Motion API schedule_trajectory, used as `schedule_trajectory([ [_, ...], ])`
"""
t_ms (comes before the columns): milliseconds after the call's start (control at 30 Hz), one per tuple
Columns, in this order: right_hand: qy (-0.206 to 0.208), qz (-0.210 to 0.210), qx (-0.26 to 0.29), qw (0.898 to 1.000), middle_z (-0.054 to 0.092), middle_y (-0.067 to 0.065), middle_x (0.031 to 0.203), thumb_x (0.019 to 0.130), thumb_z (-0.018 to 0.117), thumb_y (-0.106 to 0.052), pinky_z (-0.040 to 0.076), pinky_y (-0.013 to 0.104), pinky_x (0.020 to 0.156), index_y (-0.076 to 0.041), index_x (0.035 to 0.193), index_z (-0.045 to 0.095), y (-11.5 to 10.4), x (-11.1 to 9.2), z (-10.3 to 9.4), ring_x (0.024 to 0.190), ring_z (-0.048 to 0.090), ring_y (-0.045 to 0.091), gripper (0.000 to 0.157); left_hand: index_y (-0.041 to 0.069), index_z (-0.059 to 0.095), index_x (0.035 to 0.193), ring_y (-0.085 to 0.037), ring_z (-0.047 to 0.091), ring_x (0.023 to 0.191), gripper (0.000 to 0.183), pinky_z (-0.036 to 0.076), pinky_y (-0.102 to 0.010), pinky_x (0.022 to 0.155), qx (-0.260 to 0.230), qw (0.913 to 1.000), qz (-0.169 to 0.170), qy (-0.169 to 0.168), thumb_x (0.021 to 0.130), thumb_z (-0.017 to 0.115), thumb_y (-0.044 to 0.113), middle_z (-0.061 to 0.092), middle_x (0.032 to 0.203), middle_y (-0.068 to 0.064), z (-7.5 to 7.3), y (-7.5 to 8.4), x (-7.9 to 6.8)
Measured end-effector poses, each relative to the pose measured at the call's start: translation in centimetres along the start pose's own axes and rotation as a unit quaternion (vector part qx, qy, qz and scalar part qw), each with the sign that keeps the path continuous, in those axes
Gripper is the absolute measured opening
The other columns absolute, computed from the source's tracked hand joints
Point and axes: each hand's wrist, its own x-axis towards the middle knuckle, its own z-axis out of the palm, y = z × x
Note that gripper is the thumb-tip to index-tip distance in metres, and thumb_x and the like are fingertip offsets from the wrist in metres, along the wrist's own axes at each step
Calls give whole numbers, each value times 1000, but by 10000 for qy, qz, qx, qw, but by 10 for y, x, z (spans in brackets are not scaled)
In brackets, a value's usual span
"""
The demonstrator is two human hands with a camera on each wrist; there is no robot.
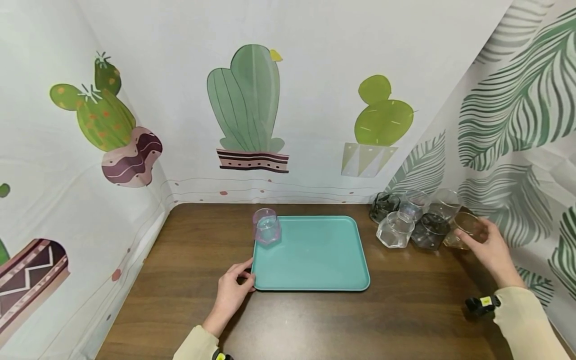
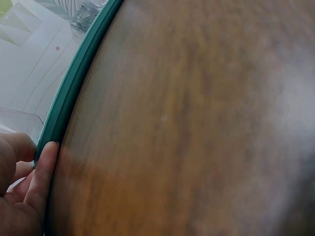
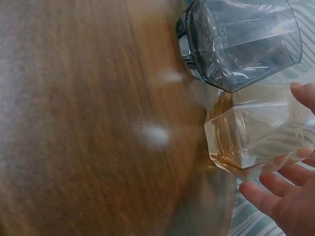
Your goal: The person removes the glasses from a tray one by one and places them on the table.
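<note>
A turquoise tray [image 1: 315, 255] lies on the wooden table. At its near left corner, my left hand [image 1: 235, 285] pinches the rim; the left wrist view shows fingers [image 2: 45, 169] against the rim's outer side [image 2: 69, 93]. A pink-tinted glass [image 1: 267, 227] stands upright in the tray's far left corner. To the right, my right hand [image 1: 492, 248] has its thumb and fingers round an amber glass [image 3: 261, 130], which is at the near right end of a glass cluster. A dark grey glass [image 3: 241, 42] stands beside it.
Other glasses stand close together right of the tray: a clear one [image 1: 396, 231], a smoky one [image 1: 431, 231], a black one [image 1: 384, 206], a bluish one [image 1: 414, 204] and another clear one [image 1: 445, 202]. Cloth-covered walls [image 1: 315, 190] border the table [image 1: 315, 325] at back and sides.
</note>
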Motion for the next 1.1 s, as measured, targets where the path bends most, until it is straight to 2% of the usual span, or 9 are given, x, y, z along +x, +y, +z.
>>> schedule_trajectory([
  [133, 31, 136, 105, 9998, 34, 47, 147, 104, 58, -40, 42, 63, 102, 11, 161, 13, -1, -4, -1, 129, 38, 61, 89, 2, 70, 135, -12, 67, 84, 45, 64, -21, 61, -35, 10000, 2, -22, 91, 72, -7, 69, 108, -12, 0, -1, 0],
  [300, 223, 123, 118, 9996, 34, 48, 147, 103, 59, -38, 35, 73, 112, 13, 159, 14, -1, -12, -1, 130, 39, 62, 88, 2, 70, 134, -12, 68, 84, 45, 64, -21, 60, -54, 10000, 57, -9, 91, 72, -7, 69, 108, -12, 1, -2, 1],
  [400, 483, 25, 36, 9988, 41, 47, 143, 103, 61, -35, 49, 32, 113, 15, 157, 22, -2, -16, -2, 126, 44, 56, 83, 2, 70, 134, -12, 68, 84, 45, 64, -21, 60, -56, 9999, 85, -4, 90, 72, -8, 69, 107, -13, 1, -3, 2],
  [467, 659, -72, -27, 9978, 46, 45, 140, 102, 63, -32, 47, 5, 91, 15, 155, 29, -3, -19, -3, 117, 55, 34, 78, 2, 70, 134, -12, 68, 83, 45, 64, -21, 60, -53, 9999, 85, -6, 90, 72, -8, 69, 107, -12, 1, -3, 2],
  [533, 783, -169, -96, 9967, 49, 44, 137, 101, 65, -29, 34, -7, 70, 15, 152, 34, -3, -22, -5, 105, 52, 7, 75, 2, 70, 134, -12, 68, 83, 45, 64, -21, 60, -51, 10000, 72, -6, 90, 72, -8, 69, 107, -13, 1, -2, 2],
  [633, 877, -327, -173, 9955, 50, 43, 134, 100, 66, -26, 34, -8, 65, 16, 150, 39, -5, -25, -7, 90, 32, -21, 70, 1, 70, 134, -12, 68, 84, 45, 65, -21, 61, -53, 10000, 41, -12, 90, 72, -8, 69, 108, -13, 0, -2, 2],
  [700, 939, -389, -272, 9944, 50, 43, 133, 100, 67, -25, 33, -7, 64, 15, 148, 41, -7, -29, -8, 86, 29, -26, 68, 1, 70, 134, -11, 67, 84, 45, 65, -21, 61, -61, 10000, 16, -17, 90, 71, -8, 69, 109, -13, 0, -1, 1],
  [833, 1077, -463, -357, 9925, 50, 40, 131, 99, 67, -22, 31, -6, 63, 15, 145, 46, -12, -38, -9, 78, 31, -30, 62, 1, 70, 134, -10, 67, 84, 45, 65, -21, 61, -57, 10000, 4, -22, 90, 71, -8, 69, 109, -14, 0, -1, 1],
  [1100, 1390, -558, -99, 9887, 56, 29, 127, 98, 68, -19, 36, -8, 66, 10, 140, 54, -29, -53, -8, 78, 39, -28, 53, 0, 69, 135, -9, 66, 84, 46, 65, -22, 61, -59, 10000, -8, -20, 90, 71, -9, 69, 109, -14, 0, -1, 1],
])
